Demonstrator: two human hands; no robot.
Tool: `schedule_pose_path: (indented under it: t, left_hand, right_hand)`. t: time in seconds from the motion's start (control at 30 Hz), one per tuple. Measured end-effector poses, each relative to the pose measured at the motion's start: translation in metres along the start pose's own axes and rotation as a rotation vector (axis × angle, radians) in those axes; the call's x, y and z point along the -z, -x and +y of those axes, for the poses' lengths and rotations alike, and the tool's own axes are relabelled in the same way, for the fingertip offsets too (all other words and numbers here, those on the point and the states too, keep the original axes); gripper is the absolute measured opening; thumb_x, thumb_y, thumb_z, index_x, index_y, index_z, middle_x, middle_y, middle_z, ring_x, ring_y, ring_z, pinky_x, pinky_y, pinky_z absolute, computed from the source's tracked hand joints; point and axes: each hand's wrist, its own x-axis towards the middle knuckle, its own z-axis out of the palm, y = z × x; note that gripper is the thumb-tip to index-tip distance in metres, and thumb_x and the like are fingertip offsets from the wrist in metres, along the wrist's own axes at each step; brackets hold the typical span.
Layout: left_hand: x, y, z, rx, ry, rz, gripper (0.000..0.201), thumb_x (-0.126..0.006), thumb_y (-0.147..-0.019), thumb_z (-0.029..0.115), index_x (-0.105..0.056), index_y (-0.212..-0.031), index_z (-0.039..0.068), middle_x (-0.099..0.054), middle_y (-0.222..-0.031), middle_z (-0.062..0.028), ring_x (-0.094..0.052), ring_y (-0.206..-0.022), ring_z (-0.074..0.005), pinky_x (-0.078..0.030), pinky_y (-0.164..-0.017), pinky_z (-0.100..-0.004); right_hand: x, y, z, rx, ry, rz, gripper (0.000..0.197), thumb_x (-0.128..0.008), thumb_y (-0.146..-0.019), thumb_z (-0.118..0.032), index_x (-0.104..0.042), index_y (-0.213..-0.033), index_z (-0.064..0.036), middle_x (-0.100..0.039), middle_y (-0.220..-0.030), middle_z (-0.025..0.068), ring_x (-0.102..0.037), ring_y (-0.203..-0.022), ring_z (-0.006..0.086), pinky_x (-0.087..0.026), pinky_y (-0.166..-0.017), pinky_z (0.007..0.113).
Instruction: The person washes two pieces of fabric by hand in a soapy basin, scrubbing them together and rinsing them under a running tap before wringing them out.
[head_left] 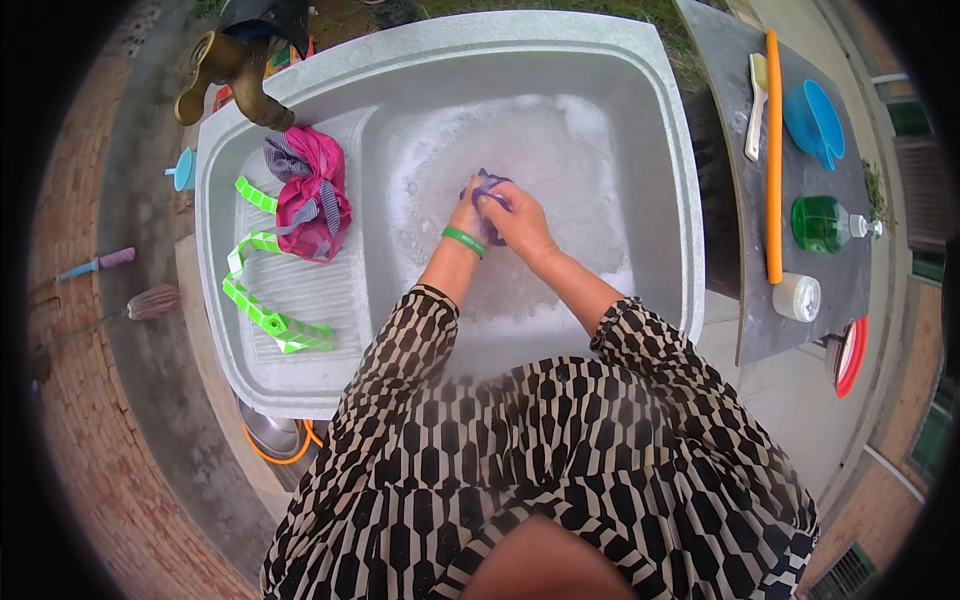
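Observation:
Over the basin of a grey stone-look sink [655, 215], my two hands are close together. My left hand [466, 216], with a green wristband [464, 240], is closed on a small purple cloth [490, 182]. My right hand [524, 222] pinches the same cloth from the right side. Dark purple folds stick out between and below the fingers, with some whitish foam on them. Part of the cloth is hidden by the hands. Soapy water and white suds [580, 120] cover the basin floor beneath.
A brass tap [230, 82] juts over the upper left. On the ribbed drainboard lie a pink garment [318, 190] and a bright green segmented strip [262, 312]. The right-hand table holds a brush [757, 105], orange tube [774, 170], blue scoop [813, 120], green soap bottle [820, 223] and white jar [796, 297].

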Motion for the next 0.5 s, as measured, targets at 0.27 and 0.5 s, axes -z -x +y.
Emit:
schedule_pose_path:
  t: [0.27, 0.5]
  left_hand:
    - [-0.034, 0.032, 0.008, 0.015, 0.021, -0.036, 0.032, -0.044, -0.084, 0.029, -0.052, -0.095, 0.001, -0.056, -0.086, -0.0078, -0.057, -0.075, -0.0171, -0.048, -0.067, -0.0302]
    - [-0.051, 0.061, -0.006, -0.031, -0.292, -0.116, 0.045, -0.043, -0.088, 0.038, -0.043, -0.116, 0.003, -0.051, -0.112, -0.0094, -0.053, -0.100, -0.0223, -0.045, -0.083, -0.0398]
  right_hand:
    - [0.010, 0.023, -0.027, 0.264, 0.063, 0.314, 0.026, -0.063, -0.072, -0.025, -0.055, -0.087, -0.0056, -0.058, -0.081, 0.0184, -0.057, -0.076, 0.0337, -0.044, -0.068, 0.039]
    - [0.066, -0.010, -0.026, 0.093, -0.029, 0.256, 0.023, -0.066, -0.070, -0.024, -0.060, -0.079, -0.0038, -0.059, -0.083, 0.0149, -0.057, -0.076, 0.0290, -0.044, -0.068, 0.036]
